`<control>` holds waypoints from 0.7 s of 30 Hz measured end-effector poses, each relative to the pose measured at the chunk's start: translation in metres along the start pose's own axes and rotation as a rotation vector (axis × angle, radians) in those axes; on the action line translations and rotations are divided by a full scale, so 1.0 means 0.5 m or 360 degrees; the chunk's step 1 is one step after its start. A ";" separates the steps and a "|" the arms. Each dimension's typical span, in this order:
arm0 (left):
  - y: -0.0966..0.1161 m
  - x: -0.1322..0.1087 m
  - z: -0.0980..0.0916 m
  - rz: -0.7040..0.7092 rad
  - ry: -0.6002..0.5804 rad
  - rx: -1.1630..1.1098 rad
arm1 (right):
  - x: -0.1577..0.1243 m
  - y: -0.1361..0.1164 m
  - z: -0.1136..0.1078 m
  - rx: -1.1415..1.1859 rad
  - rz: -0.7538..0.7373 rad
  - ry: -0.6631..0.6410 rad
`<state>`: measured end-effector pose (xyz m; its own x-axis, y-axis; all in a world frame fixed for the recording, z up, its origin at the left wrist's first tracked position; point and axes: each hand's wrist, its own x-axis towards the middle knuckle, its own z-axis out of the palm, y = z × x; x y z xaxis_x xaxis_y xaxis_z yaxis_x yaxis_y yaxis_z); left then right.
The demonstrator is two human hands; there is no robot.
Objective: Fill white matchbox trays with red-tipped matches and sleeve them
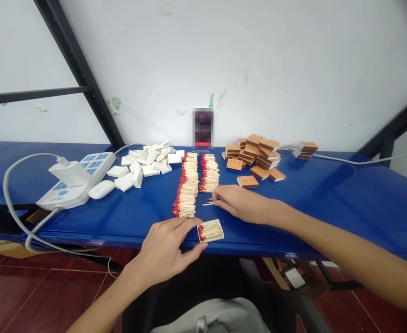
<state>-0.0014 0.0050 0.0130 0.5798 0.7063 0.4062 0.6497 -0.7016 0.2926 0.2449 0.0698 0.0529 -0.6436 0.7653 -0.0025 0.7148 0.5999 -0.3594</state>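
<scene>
Plainly, two bare hands work over one blue tabletop (331, 199), with one white tray (213, 239) near its front edge. The left hand (171, 245) has its thumb and forefinger set apart around the left end of that tray, holding it between them; inside lie matches (210, 230), more than a few but too overlapped to count, their red heads to the left. The right hand (233, 201) is narrow, fingertips drawn together at some loose matches (207, 204) just beyond the tray; at least two show, though I cannot tell whether the fingers grip them. Two rows of matches run away from the hands, side by side with a narrow gap: one longer left row (187, 185) and one shorter right row (210, 173), both with heads to the left and sticks too many to count. Left of them spreads one heap of white trays (150, 170), roughly two dozen, overlapping. To the right is one pile of orange matchboxes (253, 151), well over ten, with one separate orange box (247, 181) in front and one small stack (305, 149) of about four farther right. One power strip (67, 196), one plugged-in charger (69, 173) and one rounded white object (101, 189) sit at far left; one blurred upright rectangle (203, 128) stands against the wall.
</scene>
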 end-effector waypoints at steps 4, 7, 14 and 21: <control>0.001 0.001 -0.001 0.0005 0.0003 -0.0002 | 0.002 -0.006 -0.001 -0.0029 0.0049 -0.0041; 0.001 0.001 -0.001 0.0000 0.0003 -0.0012 | -0.007 -0.007 -0.004 -0.0100 0.0000 -0.0079; 0.003 0.000 0.000 -0.0049 -0.0005 -0.0013 | -0.055 -0.055 -0.022 0.0054 -0.0189 -0.0167; 0.000 0.000 0.002 -0.0029 0.0009 -0.0014 | -0.053 -0.090 -0.013 -0.0015 -0.0174 -0.0261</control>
<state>-0.0009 0.0051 0.0123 0.5650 0.7186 0.4055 0.6558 -0.6893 0.3079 0.2318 0.0240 0.0750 -0.7531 0.6476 -0.1161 0.6401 0.6803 -0.3570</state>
